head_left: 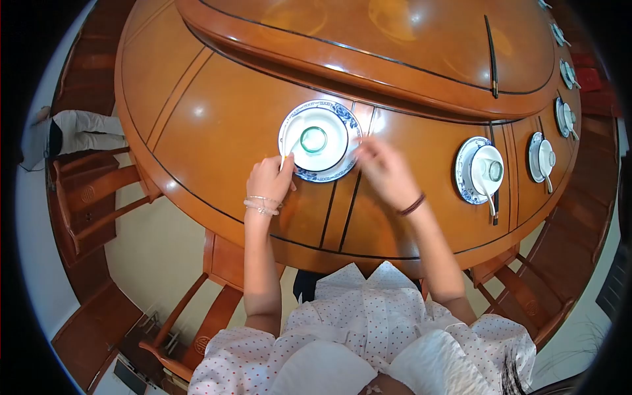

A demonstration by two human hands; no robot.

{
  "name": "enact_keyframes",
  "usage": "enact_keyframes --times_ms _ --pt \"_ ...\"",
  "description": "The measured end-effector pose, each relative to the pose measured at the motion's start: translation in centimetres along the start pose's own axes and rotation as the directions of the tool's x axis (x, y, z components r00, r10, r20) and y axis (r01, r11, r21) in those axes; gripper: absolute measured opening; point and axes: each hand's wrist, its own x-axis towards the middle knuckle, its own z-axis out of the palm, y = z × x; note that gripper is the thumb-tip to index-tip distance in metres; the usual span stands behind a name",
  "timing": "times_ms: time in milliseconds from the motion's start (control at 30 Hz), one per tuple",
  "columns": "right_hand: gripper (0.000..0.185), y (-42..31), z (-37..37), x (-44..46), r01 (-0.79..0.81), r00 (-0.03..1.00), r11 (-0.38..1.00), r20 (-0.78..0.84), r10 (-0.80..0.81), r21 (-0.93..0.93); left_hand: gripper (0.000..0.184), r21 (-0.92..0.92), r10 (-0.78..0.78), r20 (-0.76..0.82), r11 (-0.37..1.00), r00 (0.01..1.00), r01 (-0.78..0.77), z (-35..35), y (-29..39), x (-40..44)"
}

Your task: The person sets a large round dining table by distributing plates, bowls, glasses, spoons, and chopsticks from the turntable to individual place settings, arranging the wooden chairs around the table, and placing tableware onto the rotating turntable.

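A blue-and-white patterned plate (309, 176) lies before me on the table, with a white bowl (337, 133) on it. In the bowl stands a small greenish glass (314, 139). At the plate's lower left edge, my left hand (268, 179) is closed round what looks like the handle of a white spoon (283, 160); the fingers hide part of it. My right hand (390, 172) hovers by the plate's right edge, slightly blurred, fingers apart and nothing visible in them.
To the right, a second setting has a plate (464, 168), glass (494, 171), spoon (489, 201) and chopsticks (496, 214). Several more settings follow the rim. One chopstick pair (492, 59) lies on the raised turntable (395, 59). Wooden chairs (108, 191) surround the table; a person (85, 131) is at left.
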Motion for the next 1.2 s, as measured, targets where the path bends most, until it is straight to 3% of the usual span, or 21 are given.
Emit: enact_keyframes --times_ms 33,100,167,267,433,600,700,733,767,833,900,933,1000,1033,1100,1167,1200 --pt "0.027 -0.3 -2.3 0.8 -0.069 0.988 0.989 -0.146 0.050 -0.129 0.042 0.000 -0.001 -0.001 1.000 1.000 0.001 0.2 -0.2 0.3" --pt "0.039 3.9 -5.4 3.0 0.094 0.845 0.808 -0.382 -0.374 -0.582 0.042 0.206 0.012 -0.089 0.979 0.996 0.007 0.7 -0.8 1.0" --pt "0.052 6.1 -7.1 4.1 -0.014 0.860 0.679 -0.356 -0.366 -0.734 0.042 0.257 0.009 -0.098 0.966 0.995 0.017 0.7 -0.4 1.0" --pt "0.059 7.2 -7.3 5.4 -0.150 0.890 0.575 -0.363 -0.276 -0.804 0.041 0.315 -0.009 -0.101 0.948 0.995 0.040 1.0 0.1 1.1" --pt "0.068 6.8 -6.6 5.9 -0.186 0.889 0.515 -0.366 -0.275 -0.837 0.042 0.382 -0.023 -0.116 0.922 0.993 0.066 1.4 0.6 1.1" --pt "0.070 6.0 -5.6 6.3 -0.239 0.876 0.574 -0.429 -0.220 -0.783 0.044 0.485 0.033 -0.170 0.873 0.985 0.055 1.7 0.7 0.8" --pt "0.070 6.3 -4.8 6.7 -0.264 0.850 0.550 -0.461 -0.256 -0.792 0.049 0.466 0.046 -0.113 0.885 0.993 0.012 0.9 0.5 -0.2" --pt "0.071 5.6 -4.7 6.7 -0.293 0.862 0.567 -0.469 -0.192 -0.770 0.052 0.456 0.086 -0.145 0.890 0.986 -0.010 0.4 1.1 -1.2" --pt "0.071 4.9 -4.4 6.7 -0.318 0.872 0.587 -0.472 -0.128 -0.745 0.056 0.409 0.013 -0.106 0.912 0.994 0.032 -0.2 1.5 -1.6" --pt "0.071 4.8 -4.0 7.0 -0.315 0.879 0.584 -0.463 -0.118 -0.748 0.061 0.412 0.079 -0.218 0.911 0.973 0.019 -0.7 1.6 -2.5" --pt "0.069 4.8 -3.3 7.4 -0.306 0.872 0.588 -0.468 -0.142 -0.749 0.051 0.449 0.276 -0.386 0.890 0.880 -0.083 -0.8 2.0 -3.0" --pt "0.068 4.6 -3.0 7.5 -0.308 0.873 0.585 -0.467 -0.141 -0.750 0.051 0.455 0.288 -0.384 0.886 0.877 -0.092 -0.8 2.9 -3.0" --pt "0.065 3.9 -2.3 8.0 -0.311 0.886 0.581 -0.451 -0.110 -0.752 0.039 0.382 0.464 -0.476 0.874 0.747 -0.300 -0.4 5.3 -2.8" --pt "0.064 3.2 -2.0 8.2 -0.313 0.896 0.580 -0.436 -0.082 -0.752 0.039 0.384 0.468 -0.475 0.872 0.745 -0.303 0.4 6.4 -2.5" --pt "0.054 2.5 -2.6 8.4 -0.293 0.866 0.609 -0.474 -0.157 -0.737 0.031 0.073 0.556 -0.433 0.806 0.710 -0.587 2.6 9.2 -1.3" --pt "0.038 2.6 -5.0 9.2 -0.063 0.941 0.671 -0.268 -0.208 -0.739 0.026 -0.048 0.622 -0.337 0.738 0.707 -0.673 5.4 11.9 -0.4" --pt "0.022 -1.0 -8.6 8.3 -0.177 0.979 0.858 -0.180 0.100 -0.483 0.024 -0.113 0.607 -0.286 0.747 0.741 -0.656 6.7 13.0 -0.1"
